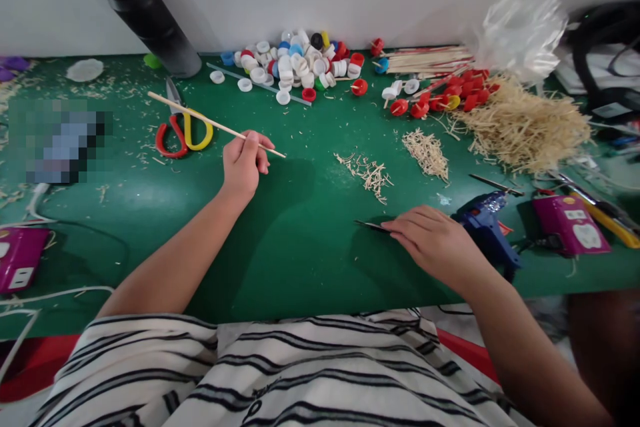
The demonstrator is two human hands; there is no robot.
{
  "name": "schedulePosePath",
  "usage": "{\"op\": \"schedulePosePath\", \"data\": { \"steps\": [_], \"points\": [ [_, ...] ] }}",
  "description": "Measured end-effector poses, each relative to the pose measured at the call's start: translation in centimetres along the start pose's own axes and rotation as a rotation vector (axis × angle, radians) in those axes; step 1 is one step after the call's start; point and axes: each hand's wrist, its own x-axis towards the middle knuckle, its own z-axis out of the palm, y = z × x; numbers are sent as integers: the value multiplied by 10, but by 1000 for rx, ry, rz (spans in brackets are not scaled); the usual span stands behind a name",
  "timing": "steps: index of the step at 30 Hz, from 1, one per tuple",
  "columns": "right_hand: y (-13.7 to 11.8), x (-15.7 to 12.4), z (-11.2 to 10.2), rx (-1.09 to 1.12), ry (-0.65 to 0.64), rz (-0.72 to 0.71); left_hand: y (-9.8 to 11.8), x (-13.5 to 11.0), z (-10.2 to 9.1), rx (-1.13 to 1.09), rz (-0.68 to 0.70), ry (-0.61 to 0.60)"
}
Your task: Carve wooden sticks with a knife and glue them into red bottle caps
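Note:
In my left hand [244,165] a thin wooden stick [195,115] is pinched, slanting down to the right above the table. My right hand [433,243] rests low on the right, its fingers closed on a slim dark pointed tool [369,224]; the grip hides most of it, so I cannot tell its kind. Between and beyond the hands lie two small piles of wood shavings, a loose one [373,175] and a denser one [427,155]. Scissors [175,123] with red and yellow handles lie behind the stick's far end.
Bottle caps [300,63] are heaped by the wall, near a black bottle [150,20]. To the right are sticks [425,59], red caps on sticks [453,92], a large shavings heap [530,123], a blue glue gun [487,223] and a purple power socket [570,223]. A blurred device [67,147] lies left.

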Motion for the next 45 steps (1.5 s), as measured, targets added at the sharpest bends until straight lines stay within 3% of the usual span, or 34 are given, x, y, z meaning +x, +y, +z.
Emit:
{"op": "schedulePosePath", "data": {
  "steps": [4,10,17,21,25,28,31,36,45],
  "points": [
    [13,14,9,-60,-60,88,1,0,0,-5,-6,8],
    [44,61,9,-96,-150,227,3,-1,1,39,-11,12],
    [64,100,15,-98,-160,289,2,-2,1,13,1,-3],
    [50,95,10,-81,-150,307,2,-2,1,21,-1,0],
    [8,92,12,40,-114,344,3,-1,1,21,-6,-3],
    [-26,112,22,106,-200,308,4,-1,1,31,4,7],
    [-44,149,36,88,-262,271,6,-1,1,51,11,16],
    [-38,184,50,37,-157,349,7,-1,0,69,-14,18],
    [1,144,30,-11,-99,567,7,-1,2,65,2,8]
  ]
}}
